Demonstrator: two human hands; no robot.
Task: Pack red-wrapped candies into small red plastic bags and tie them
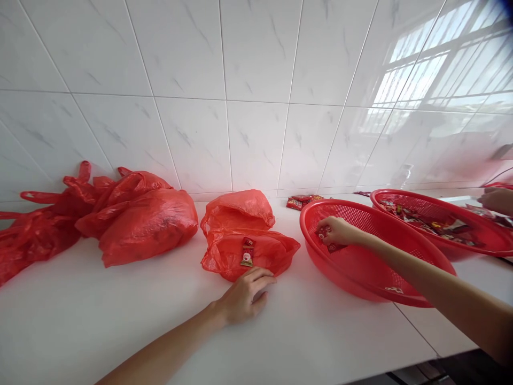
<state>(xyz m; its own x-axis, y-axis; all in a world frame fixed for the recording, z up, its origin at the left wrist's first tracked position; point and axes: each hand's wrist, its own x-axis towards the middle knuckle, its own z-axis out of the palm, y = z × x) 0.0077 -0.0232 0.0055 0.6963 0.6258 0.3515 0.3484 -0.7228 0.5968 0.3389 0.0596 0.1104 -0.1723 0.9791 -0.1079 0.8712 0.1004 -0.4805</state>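
My left hand [246, 297] lies on the white counter with its fingers loosely stretched, the fingertips touching the front edge of a red plastic bag [280, 247]. On the bag's film rest small wrapped candies [247, 252] in red and gold. My right hand [339, 232] reaches into a red perforated plastic basket [366, 295], its fingers closed around several small red candy packets [324, 231] near the left wall. A small pale wrapped piece [394, 290] lies at the near side of this basket.
Filled red plastic bags [150, 224] sit at the left against the tiled wall. Red snack packets [302, 201] lie behind the basket. A second red basket [476, 250] with mixed packets stands at the right, and another person's hand [498, 200] is beside it.
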